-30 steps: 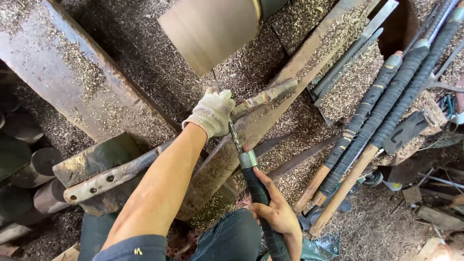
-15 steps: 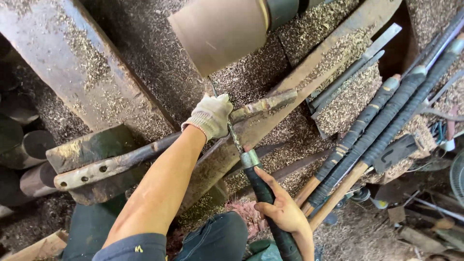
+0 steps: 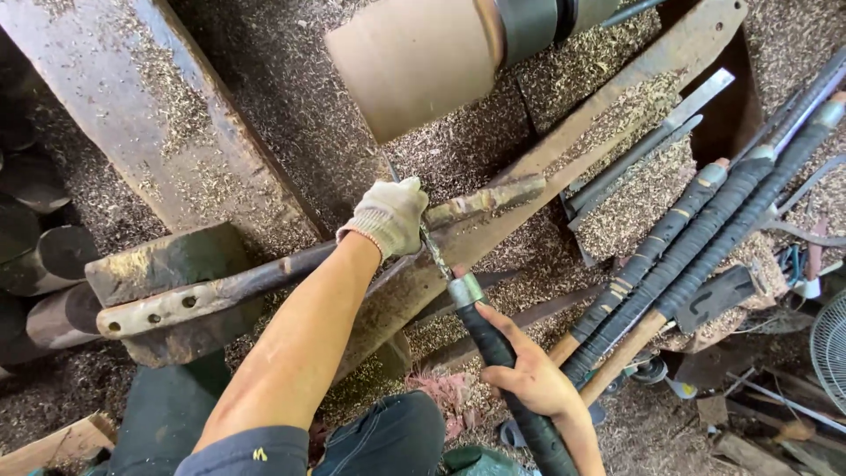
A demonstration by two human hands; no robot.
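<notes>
Below, the gloved left hand (image 3: 388, 216) pressed closed on a rusty metal rest bar (image 3: 264, 278); the bare right hand (image 3: 529, 379) gripped a black-wrapped turning chisel (image 3: 480, 335) over the shavings-strewn surface (image 3: 467, 154).

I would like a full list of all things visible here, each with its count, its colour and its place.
wooden workpiece: one, pale tan, top centre, on the lathe
tool rest bar: one, rusty dark metal, running from left to centre
turning tool: one, black wrapped handle with a metal collar, centre bottom, tip at the bar
spare long tools: at least three, black wrapped handles, leaning at right
wood shavings: many, light brown, spread over the machine bed
round logs: several, dark, left edge
fan: one, white, part seen at right edge
left hand: one, in a whitish glove, on the bar
right hand: one, bare, gripping the tool handle
</notes>
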